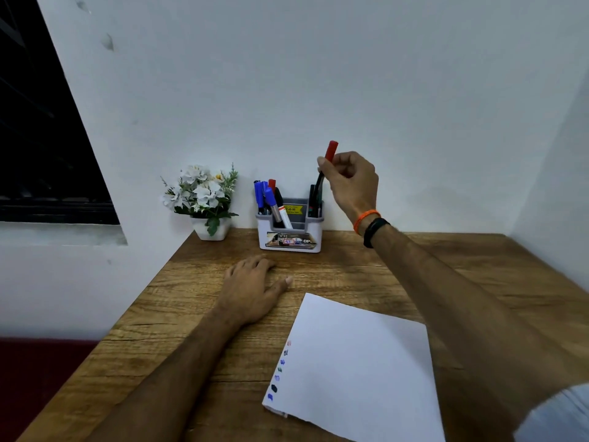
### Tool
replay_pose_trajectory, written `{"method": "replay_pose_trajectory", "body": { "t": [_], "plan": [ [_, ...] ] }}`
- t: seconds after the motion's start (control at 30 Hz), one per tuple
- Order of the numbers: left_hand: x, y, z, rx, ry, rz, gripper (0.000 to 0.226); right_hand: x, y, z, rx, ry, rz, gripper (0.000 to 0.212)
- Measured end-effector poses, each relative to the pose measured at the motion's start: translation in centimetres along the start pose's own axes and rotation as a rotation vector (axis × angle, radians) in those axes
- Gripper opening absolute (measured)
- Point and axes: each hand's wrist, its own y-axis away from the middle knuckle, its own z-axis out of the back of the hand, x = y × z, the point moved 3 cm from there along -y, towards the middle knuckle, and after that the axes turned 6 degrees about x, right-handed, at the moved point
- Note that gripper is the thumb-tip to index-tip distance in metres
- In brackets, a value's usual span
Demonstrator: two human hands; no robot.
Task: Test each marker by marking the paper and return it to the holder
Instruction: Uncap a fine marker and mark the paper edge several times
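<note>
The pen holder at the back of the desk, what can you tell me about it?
The pen holder is a small grey-and-white plastic caddy standing upright on the wooden desk by the wall, right of a flower pot. Its left compartment holds blue markers; dark ones fill the right. A yellow sticker and a printed label face forward.

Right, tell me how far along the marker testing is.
Done: a column of small colour test marks runs down the left edge of the paper, so several markers look tested. In hand: the right hand holds a red-capped marker above the holder, right side; going in or coming out, I cannot tell. Left hand rests on the table. How many remain untested, I cannot tell.
</note>
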Motion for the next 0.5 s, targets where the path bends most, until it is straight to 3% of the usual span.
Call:
{"method": "replay_pose_trajectory", "body": {
  "t": [0.1,0.2,0.27,0.37,0.43,0.5],
  "plan": [
    [0.0,0.0,0.1,0.005,0.004,-0.002,0.064,1.7,2.4,0.5,0.09,-0.108,0.025,0.02],
    [-0.4,0.2,0.5,-0.012,0.066,0.0,0.063,1.2,5.6,0.4,0.248,-0.186,-0.065,0.018],
    [-0.7,0.6,1.2,-0.094,0.221,-0.006,0.059,0.4,8.0,0.4,0.351,-0.178,-0.114,0.02],
    [-1.5,1.4,2.7,-0.157,0.634,-0.079,0.052,-1.1,10.7,0.6,0.453,-0.018,-0.092,0.011],
    [-2.3,1.9,3.5,-0.122,0.88,-0.154,0.045,-1.7,11.7,0.8,0.483,0.089,-0.045,0.018],
    [-2.9,2.2,4.0,-0.118,0.942,-0.185,0.032,-1.8,12.2,1.1,0.503,0.193,-0.004,0.028]
  ]
}}
